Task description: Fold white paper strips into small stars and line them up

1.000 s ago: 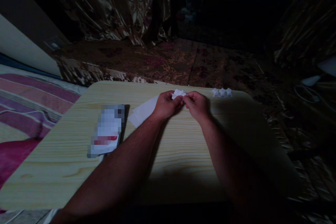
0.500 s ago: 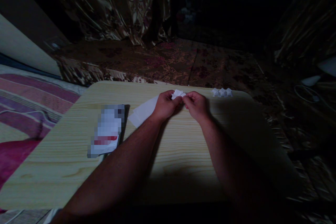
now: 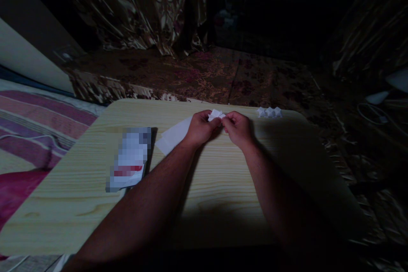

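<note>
Between my two hands, above the far part of the wooden table (image 3: pixel 223 187), is a small piece of folded white paper (image 3: pixel 216 114). My left hand (image 3: pixel 203 128) pinches it from the left, thumb on the near side. On its right edge the fingertips of my right hand (image 3: pixel 238 128) are closed. Flat white paper sheets (image 3: pixel 174 136) lie beside my left hand, partly covered by it. Three small folded white paper pieces (image 3: pixel 270 112) stand in a row near the table's far edge, to the right of my right hand.
A blurred-out flat packet or box (image 3: pixel 132 153) lies on the table's left side, near my left forearm. A bed with a striped cover (image 3: pixel 38 123) adjoins the left. Behind the table is a ledge with a patterned cloth (image 3: pixel 197 72), below curtains (image 3: pixel 159 4). A white cable (image 3: pixel 371 112) hangs at the right.
</note>
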Demonstrator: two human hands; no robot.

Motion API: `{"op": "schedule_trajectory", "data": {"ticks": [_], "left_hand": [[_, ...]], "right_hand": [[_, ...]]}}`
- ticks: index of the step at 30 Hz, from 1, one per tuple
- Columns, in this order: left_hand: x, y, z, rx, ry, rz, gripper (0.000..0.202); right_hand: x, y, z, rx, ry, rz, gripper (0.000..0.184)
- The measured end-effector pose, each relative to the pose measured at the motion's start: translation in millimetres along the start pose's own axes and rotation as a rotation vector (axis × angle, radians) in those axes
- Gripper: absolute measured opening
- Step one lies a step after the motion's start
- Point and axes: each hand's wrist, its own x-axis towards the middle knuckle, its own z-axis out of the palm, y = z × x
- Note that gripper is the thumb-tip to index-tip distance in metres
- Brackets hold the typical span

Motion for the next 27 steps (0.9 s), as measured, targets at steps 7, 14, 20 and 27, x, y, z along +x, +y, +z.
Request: {"op": "schedule_trajectory", "data": {"ticks": [7,14,20,27], "left_hand": [[-1,3,0.8,-0.007,-0.009,-0.012,0.021],[-2,5,2.4,0.002,-0.052,-0.036,0.024],[0,5,1.9,-0.073,-0.012,-0.046,0.020],[1,3,0.1,-0.094,-0.023,-0.035,0.018]], "right_hand": [[0,1,-2,0.007,-0.014,-0.001,0.015],[-1,-7,-2,0.050,0.008,0.043,0.015],[-2,-10,-3,0.035,-0.014,0.064,0.012],[-2,-10,-3,0.035,-0.036,0.061,0.012]]}}
